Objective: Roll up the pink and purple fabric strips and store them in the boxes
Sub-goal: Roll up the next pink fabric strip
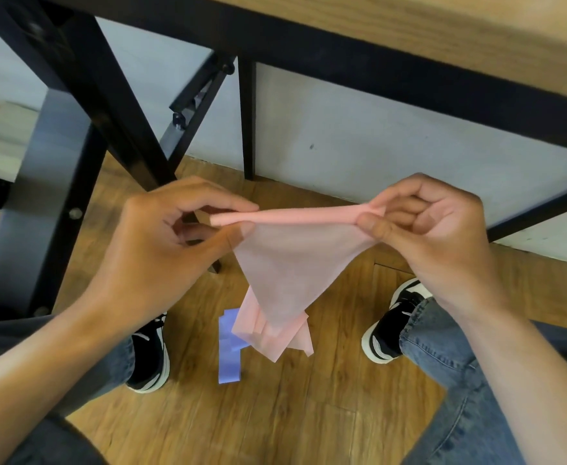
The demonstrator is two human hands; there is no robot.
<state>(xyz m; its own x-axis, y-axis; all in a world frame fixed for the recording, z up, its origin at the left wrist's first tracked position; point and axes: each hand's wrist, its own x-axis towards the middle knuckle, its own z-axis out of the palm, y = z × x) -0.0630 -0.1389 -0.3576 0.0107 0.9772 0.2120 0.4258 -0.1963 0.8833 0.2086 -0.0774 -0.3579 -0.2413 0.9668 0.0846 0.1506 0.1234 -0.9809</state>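
A pink fabric strip [288,263] is stretched between both hands above the floor. Its top edge is rolled into a thin tube, and the rest hangs down in a loose triangle to the floor. My left hand [174,236] pinches the tube's left end between thumb and fingers. My right hand [426,226] pinches the right end the same way. A purple fabric strip [229,350] lies on the wooden floor between my feet, partly covered by the pink tail. No boxes are in view.
A wooden table top [443,31] with a black frame runs across the top. Black table legs [84,105] stand at the left. My shoes [392,323] and jeans-clad legs flank the strips. A pale wall sits behind.
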